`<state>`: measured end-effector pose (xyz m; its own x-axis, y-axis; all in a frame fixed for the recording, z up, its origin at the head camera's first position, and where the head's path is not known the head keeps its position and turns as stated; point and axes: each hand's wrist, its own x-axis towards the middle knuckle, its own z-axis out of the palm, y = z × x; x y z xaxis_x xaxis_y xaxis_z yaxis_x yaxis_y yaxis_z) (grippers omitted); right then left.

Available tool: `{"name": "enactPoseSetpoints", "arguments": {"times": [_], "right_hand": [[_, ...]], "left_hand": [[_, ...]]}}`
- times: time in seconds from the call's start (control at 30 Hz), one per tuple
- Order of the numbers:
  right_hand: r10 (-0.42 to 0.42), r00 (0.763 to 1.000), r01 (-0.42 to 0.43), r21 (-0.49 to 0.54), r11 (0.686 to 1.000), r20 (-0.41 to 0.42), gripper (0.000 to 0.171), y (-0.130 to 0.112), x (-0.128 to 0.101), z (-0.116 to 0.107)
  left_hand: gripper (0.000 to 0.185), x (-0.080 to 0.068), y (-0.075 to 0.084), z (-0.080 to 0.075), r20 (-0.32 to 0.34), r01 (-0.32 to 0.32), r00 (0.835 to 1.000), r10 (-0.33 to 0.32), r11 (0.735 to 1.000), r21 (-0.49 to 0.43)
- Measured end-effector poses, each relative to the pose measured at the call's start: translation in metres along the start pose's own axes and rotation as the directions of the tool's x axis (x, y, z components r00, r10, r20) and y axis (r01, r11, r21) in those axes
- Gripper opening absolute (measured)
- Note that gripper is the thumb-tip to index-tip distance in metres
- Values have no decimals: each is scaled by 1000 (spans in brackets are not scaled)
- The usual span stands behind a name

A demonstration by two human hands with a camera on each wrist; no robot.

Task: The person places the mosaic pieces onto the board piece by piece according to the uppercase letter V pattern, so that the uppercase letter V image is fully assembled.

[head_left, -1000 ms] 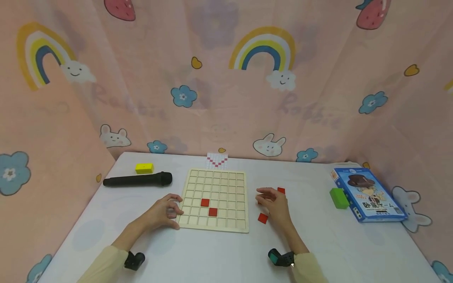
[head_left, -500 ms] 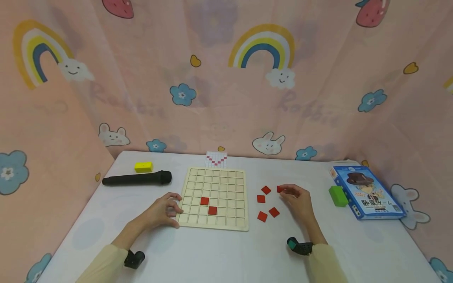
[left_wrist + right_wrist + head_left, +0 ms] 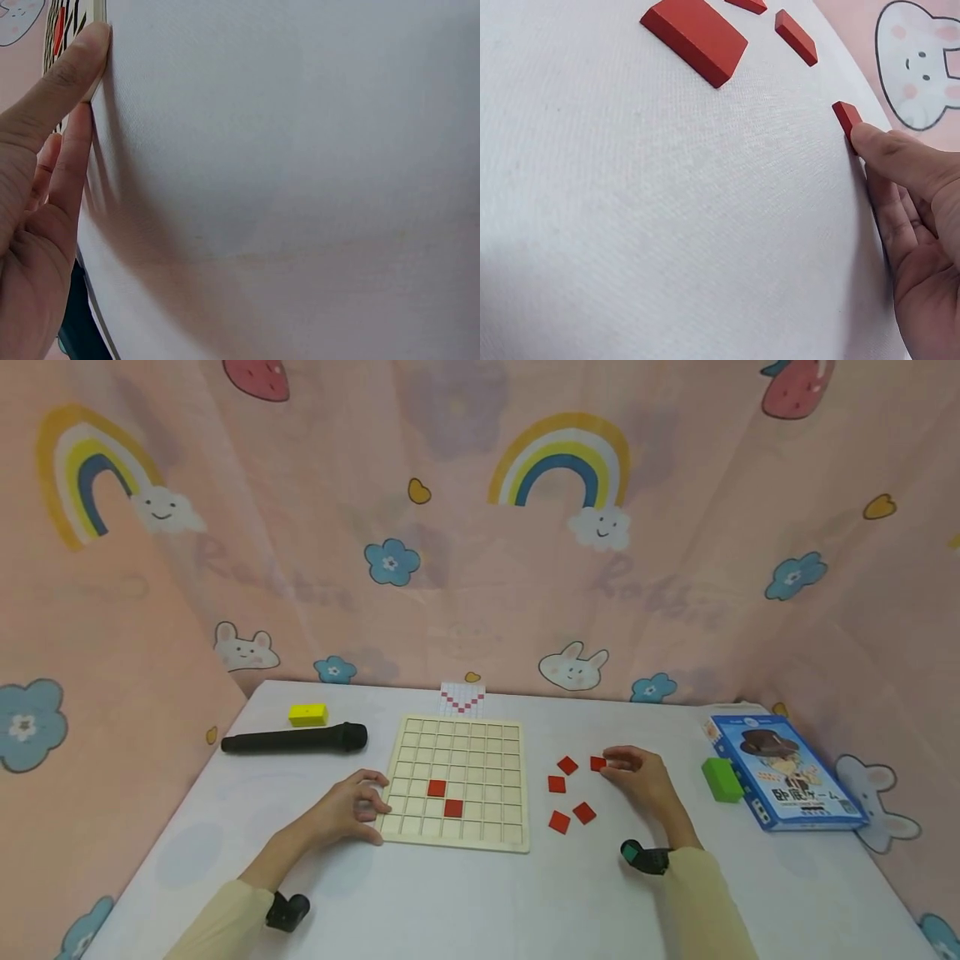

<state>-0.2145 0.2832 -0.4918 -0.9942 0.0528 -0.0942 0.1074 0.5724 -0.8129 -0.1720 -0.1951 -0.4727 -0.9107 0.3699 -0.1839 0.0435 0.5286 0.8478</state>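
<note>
Right of the wooden grid board (image 3: 457, 781), right hand (image 3: 641, 781) fingertips pinch a flat, square red tile (image 3: 597, 763) on the table; left hand (image 3: 348, 808), fingers curled, grips the board's left edge.

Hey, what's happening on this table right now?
A person is working at a wooden grid board that has two red tiles in its cells. The left hand holds the board's left edge. The right hand touches one red tile of the five lying loose on the white table beside the board.
</note>
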Motion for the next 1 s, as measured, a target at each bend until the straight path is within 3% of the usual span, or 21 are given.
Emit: {"name": "enactPoseSetpoints", "arguments": {"times": [0.2,0.33,0.63,1.0], "right_hand": [[4,999,-4,-9,1000,-41,36,3,0,2],[-24,996,25,1,1000,-84,35,5,-1,5],[6,983,0,33,999,-184,34,4,-6,12],[20,950,-6,48,999,-311,28,-13,-20,17]], "left_hand": [[31,-1,0,1,2,-32,999,32,999,21],[31,-2,1,1,-2,-13,1000,13,1000,12],[31,-1,2,2,-16,19,1000,-18,1000,21],[31,0,3,1,-21,47,999,-46,999,21]]}}
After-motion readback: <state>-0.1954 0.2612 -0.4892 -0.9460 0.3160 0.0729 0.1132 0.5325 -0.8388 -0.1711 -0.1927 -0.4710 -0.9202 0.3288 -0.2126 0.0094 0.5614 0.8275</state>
